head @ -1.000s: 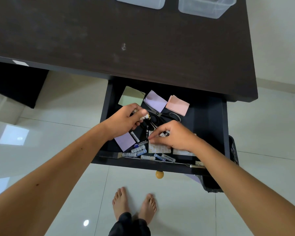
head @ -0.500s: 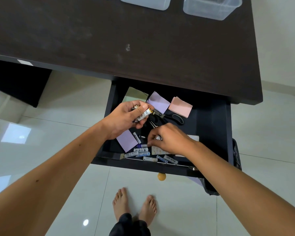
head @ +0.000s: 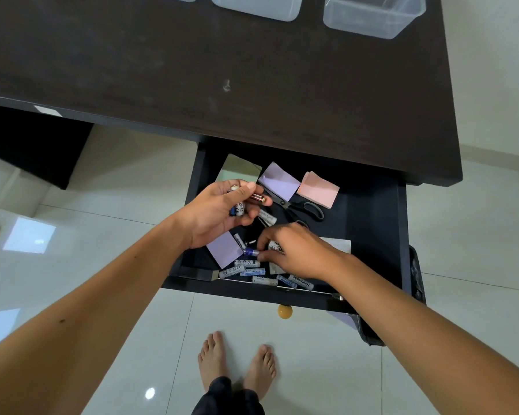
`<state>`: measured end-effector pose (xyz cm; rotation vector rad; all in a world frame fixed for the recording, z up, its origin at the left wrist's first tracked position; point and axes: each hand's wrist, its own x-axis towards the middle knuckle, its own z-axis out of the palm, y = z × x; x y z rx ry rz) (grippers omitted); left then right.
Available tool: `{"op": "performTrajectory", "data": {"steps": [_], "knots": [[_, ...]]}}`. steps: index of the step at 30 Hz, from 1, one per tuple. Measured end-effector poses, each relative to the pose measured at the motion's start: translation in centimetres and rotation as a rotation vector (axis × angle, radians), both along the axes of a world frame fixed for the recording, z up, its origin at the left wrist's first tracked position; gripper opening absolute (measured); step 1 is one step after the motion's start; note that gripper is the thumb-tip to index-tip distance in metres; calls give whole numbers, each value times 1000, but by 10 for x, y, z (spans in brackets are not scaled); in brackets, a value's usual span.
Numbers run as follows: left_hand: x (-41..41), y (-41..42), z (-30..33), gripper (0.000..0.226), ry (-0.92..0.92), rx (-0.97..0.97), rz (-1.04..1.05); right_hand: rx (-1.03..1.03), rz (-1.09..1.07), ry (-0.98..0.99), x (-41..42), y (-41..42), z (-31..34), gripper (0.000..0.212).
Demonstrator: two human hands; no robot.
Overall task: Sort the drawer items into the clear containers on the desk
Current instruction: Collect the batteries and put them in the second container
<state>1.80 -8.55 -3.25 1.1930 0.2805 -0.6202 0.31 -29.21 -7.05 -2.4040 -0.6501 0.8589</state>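
The open black drawer (head: pixel 375 223) holds loose batteries (head: pixel 246 271), sticky note pads and scissors (head: pixel 304 208). My left hand (head: pixel 219 214) hovers over the drawer's left side and grips several batteries (head: pixel 256 197), one red and black, the others white. My right hand (head: pixel 294 250) reaches down into the drawer's front and pinches a blue-tipped battery (head: pixel 251 251) with its fingertips. Clear containers (head: pixel 372 19) (head: pixel 258 9) stand at the far edge of the dark desk (head: pixel 192 70).
Purple pads (head: pixel 279 181) (head: pixel 224 250), a pink pad (head: pixel 318 190) and a green pad (head: pixel 237 166) lie in the drawer. A white sheet (head: pixel 339 244) lies under my right hand. A dark bin (head: pixel 417 283) stands to the drawer's right. My bare feet (head: pixel 237 357) stand on the white tile floor.
My left hand has lifted slightly with the batteries it holds. My right hand has moved left and toward the drawer's front, onto the blue-tipped battery.
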Motion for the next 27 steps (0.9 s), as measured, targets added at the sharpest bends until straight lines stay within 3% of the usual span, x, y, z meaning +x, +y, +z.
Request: {"op": "performTrajectory", "data": {"steps": [8, 14, 16, 18, 24, 27], "knots": [[1, 0, -2, 11, 82, -57, 70, 122, -270, 187, 2, -22, 14, 12], [-1, -2, -10, 17, 39, 101, 40, 382, -528, 313, 4, -28, 24, 8], [-3, -5, -11, 14, 57, 89, 31, 468, -606, 332, 6, -26, 25, 9], [-7, -6, -13, 26, 61, 57, -15, 554, -671, 372, 8, -22, 25, 10], [-14, -7, -19, 23, -28, 79, 43, 556, -677, 384, 14, -15, 24, 35], [-14, -5, -19, 19, -32, 85, 72, 564, -696, 340, 23, -17, 21, 19]]}}
